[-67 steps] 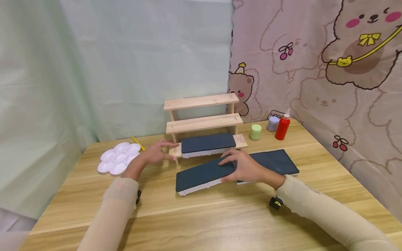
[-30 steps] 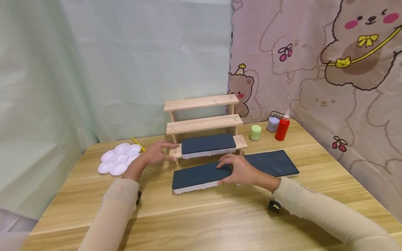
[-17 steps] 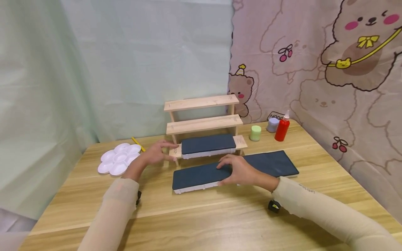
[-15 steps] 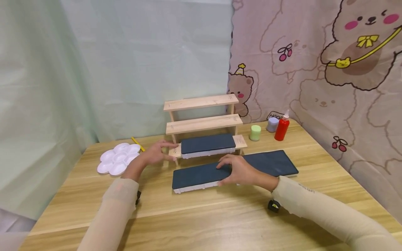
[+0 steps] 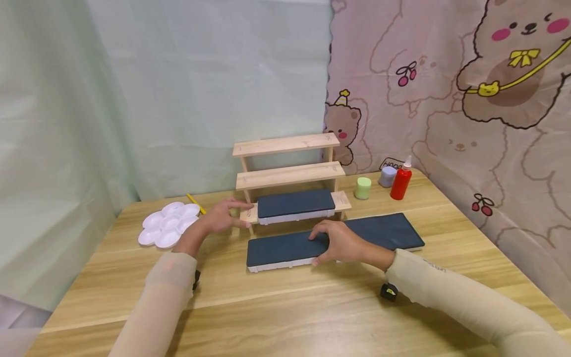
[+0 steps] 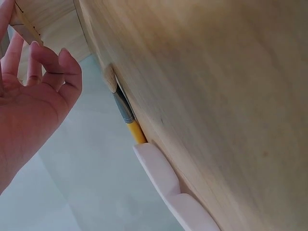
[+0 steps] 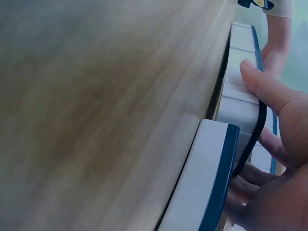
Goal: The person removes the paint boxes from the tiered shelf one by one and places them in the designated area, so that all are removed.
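My right hand (image 5: pixel 341 243) grips the right end of a long white box with a dark navy lid (image 5: pixel 285 249), thumb on the near side and fingers over the top. In the right wrist view a narrow dark gap shows under this box's white side (image 7: pixel 239 108). My left hand (image 5: pixel 220 216) holds the left end of the lowest step of a three-tier wooden stand (image 5: pixel 290 176). In the left wrist view its outer fingers (image 6: pixel 70 77) are bent. A similar navy-lidded box (image 5: pixel 296 203) sits on that lowest step. Another navy-lidded box (image 5: pixel 388 230) lies on the table, partly behind my right hand.
At the left lie a white flower-shaped palette (image 5: pixel 169 224) and a yellow-handled paintbrush (image 6: pixel 125 108). A green jar (image 5: pixel 363 188), a lilac jar (image 5: pixel 387 176) and a red squeeze bottle (image 5: pixel 401 183) stand at the back right. Curtains rise behind the table (image 5: pixel 267 312).
My right hand has lowered the box and turned it straighter, more in line with the stand. In the last half second its left end shifts slightly back. The left hand stays put.
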`<control>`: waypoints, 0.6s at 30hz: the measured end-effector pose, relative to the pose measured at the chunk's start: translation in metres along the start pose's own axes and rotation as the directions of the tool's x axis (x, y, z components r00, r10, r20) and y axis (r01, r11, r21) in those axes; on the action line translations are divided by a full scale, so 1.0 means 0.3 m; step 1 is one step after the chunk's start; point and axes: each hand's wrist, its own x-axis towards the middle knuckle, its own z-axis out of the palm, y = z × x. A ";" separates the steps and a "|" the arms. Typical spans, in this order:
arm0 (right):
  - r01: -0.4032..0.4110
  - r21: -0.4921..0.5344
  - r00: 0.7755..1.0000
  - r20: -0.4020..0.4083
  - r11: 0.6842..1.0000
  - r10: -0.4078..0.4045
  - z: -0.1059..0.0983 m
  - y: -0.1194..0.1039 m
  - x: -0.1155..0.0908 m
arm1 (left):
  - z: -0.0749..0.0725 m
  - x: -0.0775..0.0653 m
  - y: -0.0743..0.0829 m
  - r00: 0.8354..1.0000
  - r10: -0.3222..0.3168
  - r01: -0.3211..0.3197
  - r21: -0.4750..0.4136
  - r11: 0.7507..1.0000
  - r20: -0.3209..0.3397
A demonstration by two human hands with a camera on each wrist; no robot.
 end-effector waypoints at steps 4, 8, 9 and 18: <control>-0.009 -0.006 1.000 0.014 1.000 0.009 0.002 0.001 -0.001 | 0.005 0.004 -0.005 1.000 0.012 -0.012 0.009 1.000 -0.003; -0.015 -0.001 1.000 0.027 1.000 0.015 -0.001 -0.002 -0.001 | 0.007 0.006 -0.008 1.000 0.012 -0.012 0.008 1.000 -0.012; -0.018 0.001 0.999 0.031 1.000 0.018 -0.002 -0.002 -0.001 | 0.007 0.006 -0.008 1.000 0.012 -0.012 0.007 1.000 -0.013; -0.011 0.014 0.999 0.048 1.000 0.010 -0.003 0.007 -0.002 | 0.004 0.003 -0.004 1.000 0.008 -0.008 0.002 1.000 -0.009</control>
